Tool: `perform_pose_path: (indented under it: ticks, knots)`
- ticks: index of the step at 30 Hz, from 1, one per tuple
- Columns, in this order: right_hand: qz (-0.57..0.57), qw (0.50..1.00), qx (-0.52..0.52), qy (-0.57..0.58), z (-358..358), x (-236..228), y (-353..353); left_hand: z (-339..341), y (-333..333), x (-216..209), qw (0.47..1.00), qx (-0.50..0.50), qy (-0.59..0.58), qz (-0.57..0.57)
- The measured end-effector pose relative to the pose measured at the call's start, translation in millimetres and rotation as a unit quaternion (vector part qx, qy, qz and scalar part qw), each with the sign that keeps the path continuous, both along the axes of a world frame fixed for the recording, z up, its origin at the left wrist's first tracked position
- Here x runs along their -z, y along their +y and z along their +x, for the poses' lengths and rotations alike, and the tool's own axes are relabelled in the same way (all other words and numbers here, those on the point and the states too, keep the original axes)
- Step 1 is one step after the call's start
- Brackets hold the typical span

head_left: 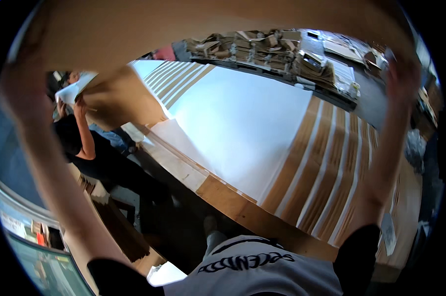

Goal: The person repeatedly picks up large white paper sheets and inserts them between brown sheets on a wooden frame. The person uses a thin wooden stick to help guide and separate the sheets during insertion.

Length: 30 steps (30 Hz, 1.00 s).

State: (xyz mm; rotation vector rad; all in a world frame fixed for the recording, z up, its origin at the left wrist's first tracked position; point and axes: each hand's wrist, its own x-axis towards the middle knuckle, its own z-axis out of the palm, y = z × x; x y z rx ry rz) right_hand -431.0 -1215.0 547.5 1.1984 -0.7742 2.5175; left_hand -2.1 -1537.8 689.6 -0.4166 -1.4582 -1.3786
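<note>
One left hand (26, 93), one right hand (403, 79), one raised brown sheet (223, 19)
One broad white sheet (237, 123), many overlapping brown strips (294, 153), at least one co-worker (104, 160).

A head-worn fisheye camera looks down and outward over the wearer's shirt (277, 274), bottom centre; a board (208, 19) looms close along the top, sheets (237, 128) farther off mid-frame.
</note>
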Motion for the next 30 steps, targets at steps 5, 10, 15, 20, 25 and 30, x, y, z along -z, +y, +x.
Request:
perform_pose_path:
  ticks: [5,10,15,20,25,30]
  knots:
    - [0.178,0.908,0.225,-0.305,103,118,-12,-70,-97,160,0.973,-0.064,-0.017,0.221]
    - [0.207,0.87,0.263,-0.361,194,238,-72,-88,-205,321,0.929,0.067,-0.182,0.315]
    - [0.224,0.812,0.218,-0.493,248,341,-137,-110,-279,470,0.823,0.153,-0.376,0.397]
    - [0.213,0.741,0.21,-0.601,279,400,-188,-113,-319,576,0.757,0.148,-0.42,0.478]
    - [0.208,0.741,0.196,-0.608,285,464,-194,-98,-331,603,0.736,0.143,-0.392,0.534]
    - [0.243,0.736,0.197,-0.6,289,454,-204,-95,-334,602,0.694,0.126,-0.374,0.603]
